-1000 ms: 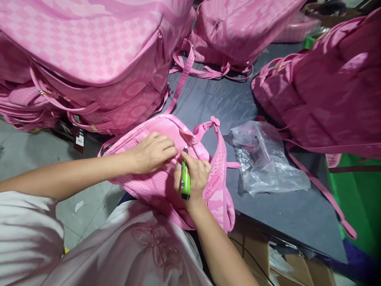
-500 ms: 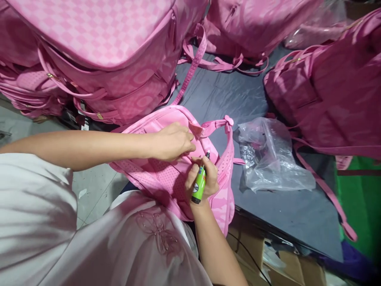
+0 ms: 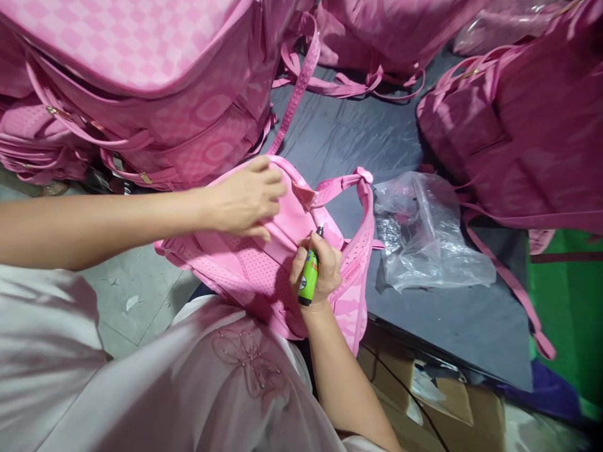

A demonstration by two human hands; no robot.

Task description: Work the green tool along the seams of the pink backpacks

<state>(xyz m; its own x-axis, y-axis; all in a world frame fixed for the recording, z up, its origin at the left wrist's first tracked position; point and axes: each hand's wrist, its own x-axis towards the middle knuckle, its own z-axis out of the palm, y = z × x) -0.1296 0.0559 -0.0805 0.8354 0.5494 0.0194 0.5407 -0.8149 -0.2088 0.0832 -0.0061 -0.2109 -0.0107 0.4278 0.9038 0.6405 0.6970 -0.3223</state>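
A pink backpack [image 3: 292, 220] lies on its side at the near edge of the table, its padded mesh back panel and looped strap showing. My left hand [image 3: 249, 198] is over its upper left part, thumb apart from the loosely bent fingers, with nothing seen in it. Lower right, my right hand [image 3: 327, 270] is closed round a green marker [image 3: 309, 276] with black ends, its pale tip pointing up and away from me. That hand rests against the backpack near the strap; what its hidden fingers touch is not visible.
A large checkered pink backpack [image 3: 188, 119] stands at the left, and another pink backpack [image 3: 532, 138] at the right. A crumpled clear plastic bag [image 3: 433, 251] lies on the dark table [image 3: 461, 326]. Cardboard boxes [image 3: 443, 402] are below the table edge.
My left hand has lifted off the middle of the panel and moved up and left, its fingers spreading. My right hand keeps the marker and has shifted slightly. The view has shifted a little.
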